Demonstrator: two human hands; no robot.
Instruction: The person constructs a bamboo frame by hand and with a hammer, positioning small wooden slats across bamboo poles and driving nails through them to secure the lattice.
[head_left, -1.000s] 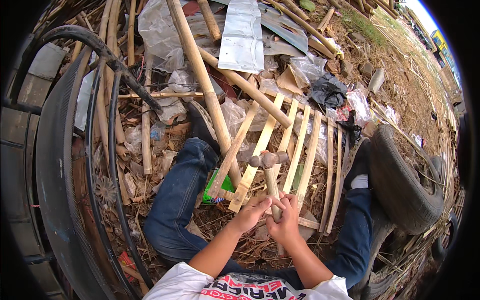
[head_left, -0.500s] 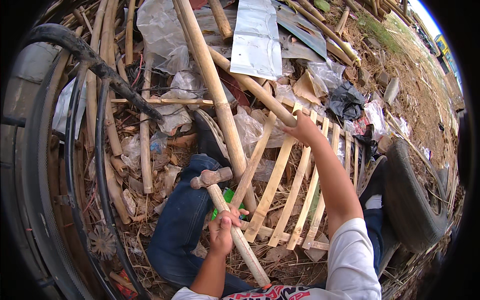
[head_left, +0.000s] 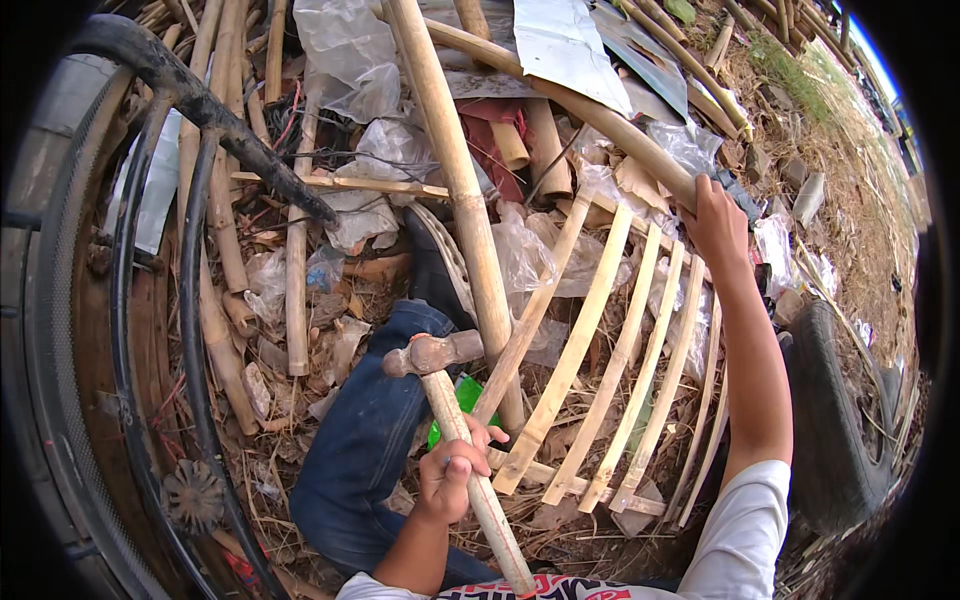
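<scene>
My left hand (head_left: 450,478) is closed around the pale wooden handle of a hammer (head_left: 437,354), whose rusty head points away from me. At the right, my right hand (head_left: 718,222) grips the near end of a long bamboo pole (head_left: 625,128), which slants up to the left. Beneath my right forearm lies a slatted wooden frame (head_left: 572,368), its thin strips fixed to crosspieces, with the near crosspiece close to the hammer handle. A second bamboo pole (head_left: 462,215) runs lengthwise beside the frame's left edge. My right fingertips are partly hidden.
A black metal tube frame (head_left: 205,112) and a bicycle tyre (head_left: 75,370) stand on the left. A worn tyre (head_left: 828,430) rests at the right. Several bamboo poles, plastic bags (head_left: 350,65), metal sheets (head_left: 570,50) and dry leaves cover the ground. My left shoe (head_left: 435,265) is beside the second pole.
My right hand has moved right and slightly away from me, swinging the bamboo pole's near end off the slatted frame. The hammer stays in my left hand, nearly in place.
</scene>
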